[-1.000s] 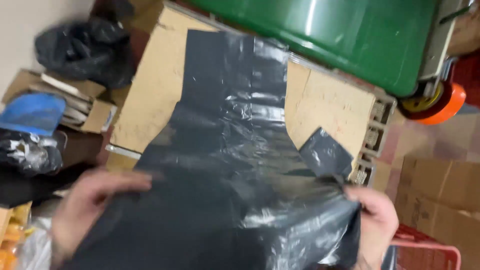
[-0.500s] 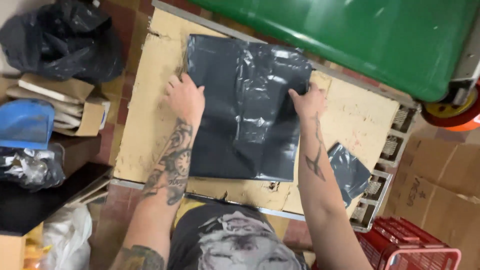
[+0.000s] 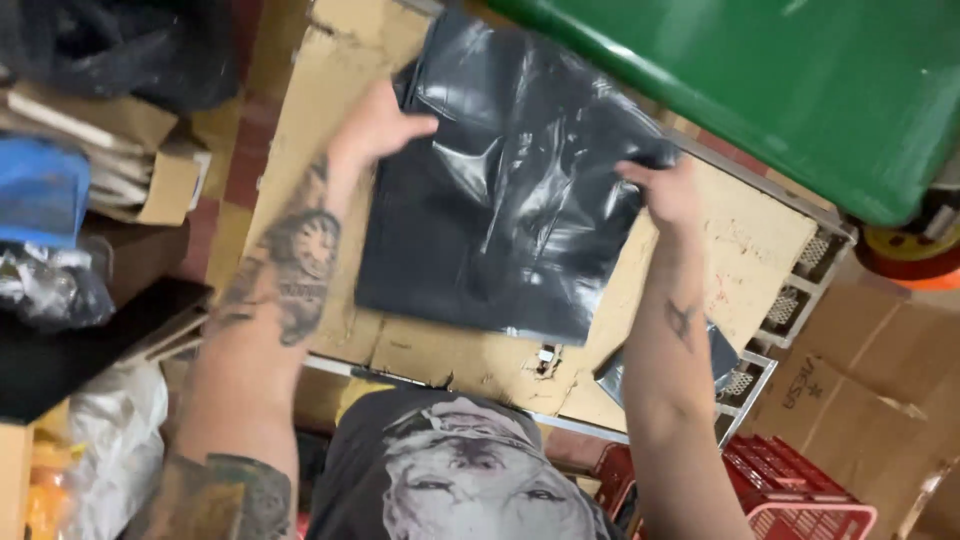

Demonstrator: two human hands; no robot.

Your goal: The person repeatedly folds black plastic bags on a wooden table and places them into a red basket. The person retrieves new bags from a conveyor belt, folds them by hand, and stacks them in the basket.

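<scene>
A dark grey plastic bag (image 3: 500, 200) lies folded on a sheet of brown cardboard (image 3: 730, 240) that covers a work surface. My left hand (image 3: 375, 125) grips the bag's upper left edge, thumb on top. My right hand (image 3: 665, 195) pinches the bag's right edge, where the plastic bunches up. A second, smaller piece of dark plastic (image 3: 715, 360) pokes out from behind my right forearm near the cardboard's front edge.
A large green bin (image 3: 800, 90) stands just beyond the cardboard, with an orange wheel (image 3: 915, 250) at the right. A red crate (image 3: 790, 490) and cardboard boxes (image 3: 860, 400) sit lower right. At left are black bags (image 3: 130, 45), a blue object (image 3: 40, 190) and boxes.
The bag was spread wide and held up close a second ago. It now lies flat and folded smaller on the cardboard, and both hands have shifted to its upper side edges.
</scene>
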